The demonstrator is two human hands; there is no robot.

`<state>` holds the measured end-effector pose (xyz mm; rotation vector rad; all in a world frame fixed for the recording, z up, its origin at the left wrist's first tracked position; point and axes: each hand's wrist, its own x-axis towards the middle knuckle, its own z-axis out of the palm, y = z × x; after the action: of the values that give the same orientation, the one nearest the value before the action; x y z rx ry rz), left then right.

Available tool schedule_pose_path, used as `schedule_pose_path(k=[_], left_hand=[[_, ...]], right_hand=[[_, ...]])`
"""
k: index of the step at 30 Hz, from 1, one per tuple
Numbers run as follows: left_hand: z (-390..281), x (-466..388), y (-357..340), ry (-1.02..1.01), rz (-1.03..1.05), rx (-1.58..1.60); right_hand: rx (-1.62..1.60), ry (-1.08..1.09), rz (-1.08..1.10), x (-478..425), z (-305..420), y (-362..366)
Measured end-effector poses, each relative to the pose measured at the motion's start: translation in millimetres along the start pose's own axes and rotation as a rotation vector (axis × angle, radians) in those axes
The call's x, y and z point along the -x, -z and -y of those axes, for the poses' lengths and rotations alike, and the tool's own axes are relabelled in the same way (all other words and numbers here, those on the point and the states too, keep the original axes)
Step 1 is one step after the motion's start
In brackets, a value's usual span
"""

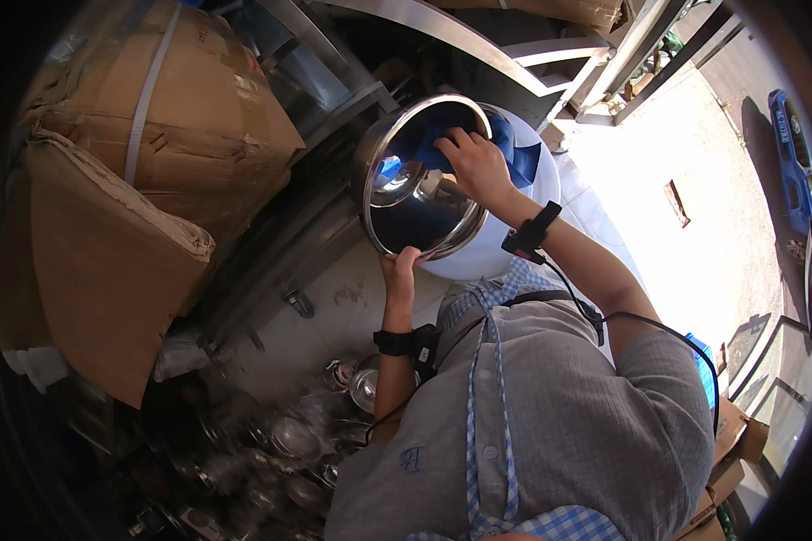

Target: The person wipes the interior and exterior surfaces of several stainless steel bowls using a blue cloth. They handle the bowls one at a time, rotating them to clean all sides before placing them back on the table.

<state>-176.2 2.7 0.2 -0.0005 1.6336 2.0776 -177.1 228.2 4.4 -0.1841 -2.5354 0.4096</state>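
My left hand [400, 265] grips the lower rim of a shiny stainless steel bowl [416, 223], its thumb over the edge. The bowl is tilted so that its mirror-like inside faces me. Inside the upper right part of the bowl, my right hand [474, 162] presses a blue cloth [434, 145] against the wall. More blue fabric [524, 162] hangs past the bowl's right side, partly behind my right wrist. Below the bowl is a round white surface [548, 196], mostly hidden. The fingers of my left hand behind the bowl are out of sight.
Large cardboard cartons [196, 115] stand at left, a loose cardboard flap [101, 270] in front. A metal frame [446, 34] crosses the top. Several metal pots and bowls [291, 436] crowd the floor at lower left. Sunlit paving [649, 182] and a blue car [792, 162] are at right.
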Motion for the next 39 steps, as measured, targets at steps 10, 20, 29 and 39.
schedule_pose_path(k=[10,20,29,39], left_hand=[[21,-19,8,0.034,-0.001,0.092],[-3,-13,-2,0.072,0.083,0.077],[3,-24,20,0.084,0.096,0.122],[0,-14,48,0.224,0.137,0.129]], right_hand=[[-0.417,-0.04,0.259,25,24,11],[0.019,0.139,-0.097,1,-27,38],[-0.079,0.116,-0.273,-4,-21,64],[-0.104,-0.024,-0.398,3,-54,95]])
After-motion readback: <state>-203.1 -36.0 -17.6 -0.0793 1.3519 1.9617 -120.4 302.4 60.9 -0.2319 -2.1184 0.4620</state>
